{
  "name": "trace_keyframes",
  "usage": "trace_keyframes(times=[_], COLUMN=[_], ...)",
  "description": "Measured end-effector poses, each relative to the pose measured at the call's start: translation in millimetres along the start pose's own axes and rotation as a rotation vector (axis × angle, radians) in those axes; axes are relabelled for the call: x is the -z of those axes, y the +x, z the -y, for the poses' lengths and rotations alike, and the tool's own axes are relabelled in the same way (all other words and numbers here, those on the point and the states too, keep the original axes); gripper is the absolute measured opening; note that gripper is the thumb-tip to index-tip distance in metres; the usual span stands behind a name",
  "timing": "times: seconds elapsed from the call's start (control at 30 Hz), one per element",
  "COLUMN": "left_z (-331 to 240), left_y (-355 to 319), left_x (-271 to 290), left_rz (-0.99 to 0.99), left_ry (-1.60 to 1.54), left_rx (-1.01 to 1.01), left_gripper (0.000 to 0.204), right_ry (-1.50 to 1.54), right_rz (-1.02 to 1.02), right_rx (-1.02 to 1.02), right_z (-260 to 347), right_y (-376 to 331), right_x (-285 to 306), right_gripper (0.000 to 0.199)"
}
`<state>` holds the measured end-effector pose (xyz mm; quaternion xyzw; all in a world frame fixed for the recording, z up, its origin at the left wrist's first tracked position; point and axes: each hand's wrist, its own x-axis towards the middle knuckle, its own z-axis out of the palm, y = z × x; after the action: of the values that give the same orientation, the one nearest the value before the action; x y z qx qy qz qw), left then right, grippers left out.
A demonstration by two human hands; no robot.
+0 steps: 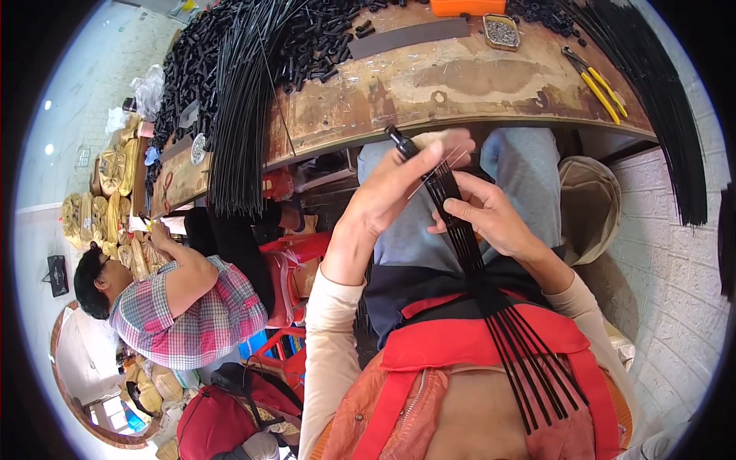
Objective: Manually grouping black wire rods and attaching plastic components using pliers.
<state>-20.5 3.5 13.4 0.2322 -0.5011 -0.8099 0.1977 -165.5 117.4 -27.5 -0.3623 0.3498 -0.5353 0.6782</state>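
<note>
My left hand grips the upper end of a bundle of thin black rods, near a small black cap piece at its top. My right hand pinches the same bundle a little lower, its fingers spread across the rods. The rods fan out downward over my lap and red apron. Thin silvery wires show between the fingers of my left hand.
A worn wooden workbench holds piles of black tube pieces, long black rods, yellow-handled pliers, a tin of small metal parts and an orange box. Another person in a plaid shirt works at left. More black rods hang right.
</note>
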Motion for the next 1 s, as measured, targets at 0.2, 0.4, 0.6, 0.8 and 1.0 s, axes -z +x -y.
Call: trace_keyframes(times=[0.2,0.4,0.6,0.8,1.0], left_z=[6,1,11,10,7], left_y=[-15,-9,-14,-11,-14], left_x=[5,7,9,4,2], left_rz=[-0.152,-0.242,-0.193,-0.336,-0.378], left_ry=[-0.092,-0.04,-0.307,-0.158,-0.09], left_rx=[-0.16,-0.2,-0.112,-0.194,-0.194], left_gripper=[0.043,0.034,0.042,0.037,0.037], right_ry=[0.039,0.031,0.048,0.048,0.051], right_rz=[-0.036,-0.09,-0.089,-0.117,-0.128], right_rx=[-0.042,-0.039,-0.037,-0.03,-0.034], right_z=[2,2,2,1,-1], right_y=[0,0,2,0,2], right_x=[-1,-3,-5,-3,-3], right_gripper=[0.024,0.022,0.027,0.031,0.031])
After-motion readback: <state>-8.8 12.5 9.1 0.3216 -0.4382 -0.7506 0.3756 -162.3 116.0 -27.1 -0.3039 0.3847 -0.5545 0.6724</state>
